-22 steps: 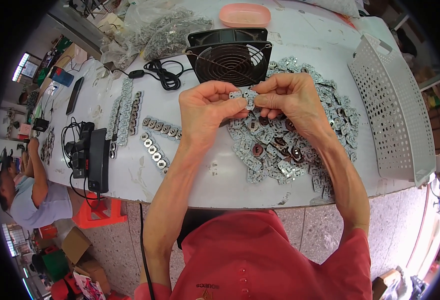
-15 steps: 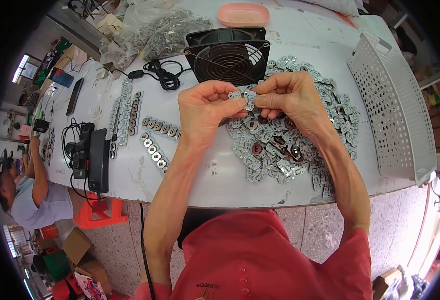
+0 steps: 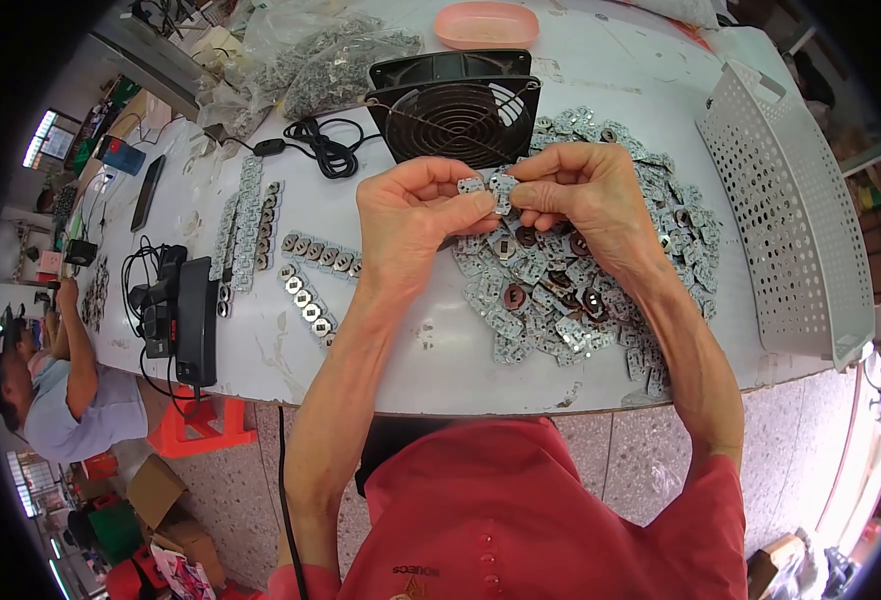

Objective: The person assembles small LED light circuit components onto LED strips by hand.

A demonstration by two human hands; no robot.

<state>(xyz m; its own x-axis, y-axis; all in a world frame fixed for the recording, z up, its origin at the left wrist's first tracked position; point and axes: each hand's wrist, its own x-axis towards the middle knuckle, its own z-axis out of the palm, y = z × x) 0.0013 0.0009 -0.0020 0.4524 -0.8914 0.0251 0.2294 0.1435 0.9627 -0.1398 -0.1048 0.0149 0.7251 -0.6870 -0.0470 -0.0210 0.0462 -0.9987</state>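
Small metal pieces (image 3: 501,187) are pinched at upper centre in the grips of the left hand (image 3: 405,215) and right hand (image 3: 596,203). A pile (image 3: 535,275) of such pieces is spread right of centre on the surface (image 3: 420,375). Beyond, a black fan (image 3: 455,118) is set, with a pink tray (image 3: 485,27) at the top edge.

Parts (image 3: 562,308) heaped on table (image 3: 430,375) between strips (image 3: 247,220) at left and basket (image 3: 780,230) at right, dish (image 3: 486,27) placed behind fan (image 3: 450,122).
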